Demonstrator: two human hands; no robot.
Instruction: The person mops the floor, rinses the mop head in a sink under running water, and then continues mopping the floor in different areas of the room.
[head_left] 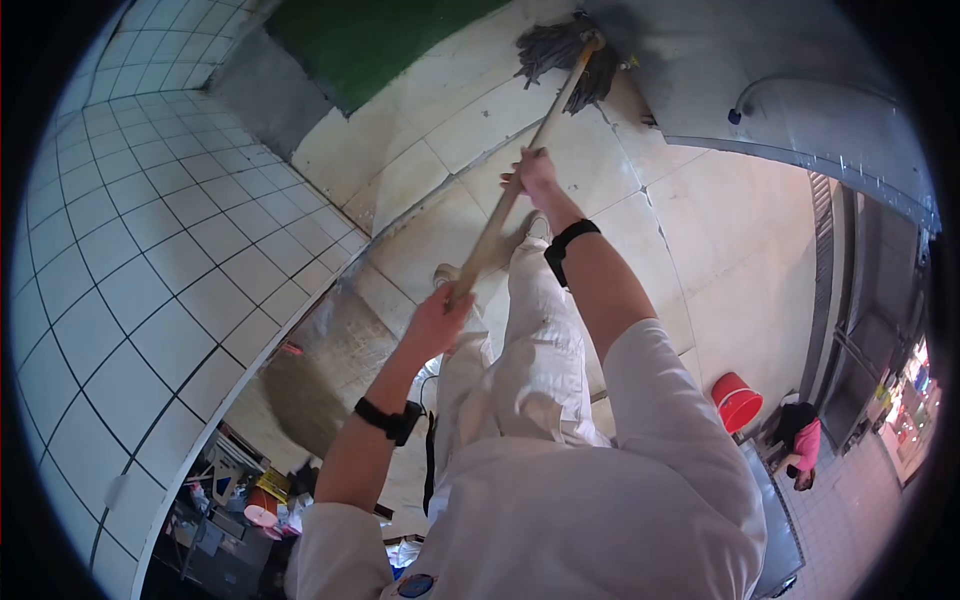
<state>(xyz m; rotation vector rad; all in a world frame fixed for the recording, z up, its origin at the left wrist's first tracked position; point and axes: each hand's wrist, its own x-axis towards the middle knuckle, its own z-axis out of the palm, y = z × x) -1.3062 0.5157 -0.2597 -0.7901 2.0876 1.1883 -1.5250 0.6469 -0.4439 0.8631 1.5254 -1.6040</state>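
A mop with a long wooden handle slants away from me, up and to the right. Its dark grey strands lie on the tiled floor, by the foot of a grey metal panel. My left hand is closed around the handle near its close end. Farther along, about the middle of the handle, my right hand grips it too. Both wrists carry black bands. Below the handle my shoes stand on the floor.
White tiled wall rises at left. A green surface lies at the far end. The grey metal panel with a hose is at right. A red bucket stands near a person in pink. Assorted items clutter the lower left.
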